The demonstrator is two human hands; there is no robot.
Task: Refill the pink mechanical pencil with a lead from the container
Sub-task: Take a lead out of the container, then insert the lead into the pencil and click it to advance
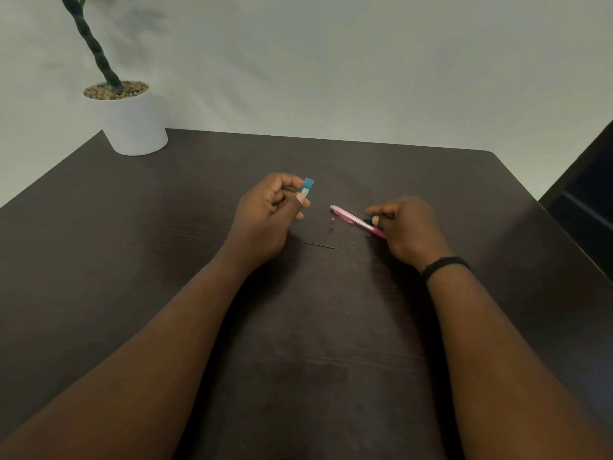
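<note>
The left hand (265, 214) is closed around the blue lead container (307, 186), its top poking up past the thumb; the right hand (406, 229) pinches the pink mechanical pencil (356, 221) low on its barrel, back end aimed toward the container. A single thin lead (319, 245) lies on the dark table (331, 343) between the hands, and a small clear piece (332, 224) — probably the pencil's cap — sits just under the pencil. The lead looks to be out; next comes picking it up and threading it in, a delicate pinch. The table edges and the potted plant (127, 117) are well apart — ample room.
</note>
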